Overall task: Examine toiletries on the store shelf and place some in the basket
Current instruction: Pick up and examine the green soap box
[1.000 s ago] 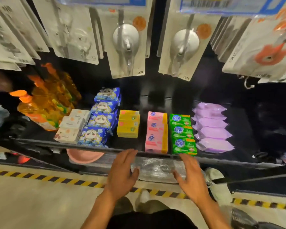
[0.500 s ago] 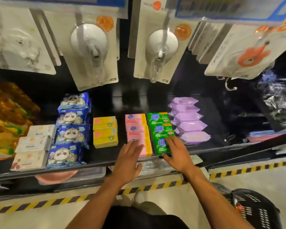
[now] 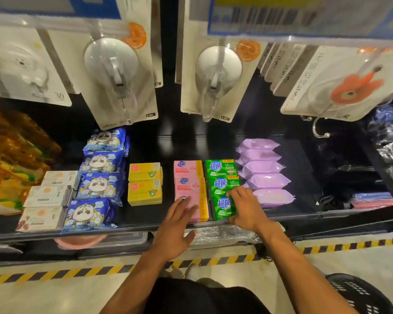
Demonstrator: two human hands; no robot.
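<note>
1. Both hands have come in from the shelf's front lip, where they hovered a second ago, and now lie on the soap packs at the centre of the frame.
2. The left hand (image 3: 179, 225) has its fingers straight and slightly spread. They rest flat on the front pink plastic-wrapped soap pack (image 3: 194, 200) and grasp nothing.
3. The right hand (image 3: 245, 209) grips the front green plastic-wrapped soap pack (image 3: 222, 207), fingers curled over its far right edge and thumb at its near corner.
4. That green pack is at the front of its row on the black shelf board (image 3: 143, 217), just beside the pink one. Whether it is lifted off the board cannot be told.
5. Two more packs of the same colour run back behind each front pack.
6. Lilac soft pouches (image 3: 266, 177) overlap in a row to the right of the green packs.
7. Left of the pink row stand two yellow rectangular cartons (image 3: 144, 192), then blue panda-printed packets (image 3: 98, 186), then white flat cartons (image 3: 48, 196). Blurred orange bottles (image 3: 11, 164) are at the left edge.
8. White backing cards with clear suction hooks (image 3: 120, 75) hang across the top of the frame.
9. A black plastic mesh basket (image 3: 359, 293) sits in the lower right corner on the pale floor, well apart from the shelf.
10. Yellow-and-black striped tape (image 3: 55, 276) runs along the floor below the shelf.
</note>
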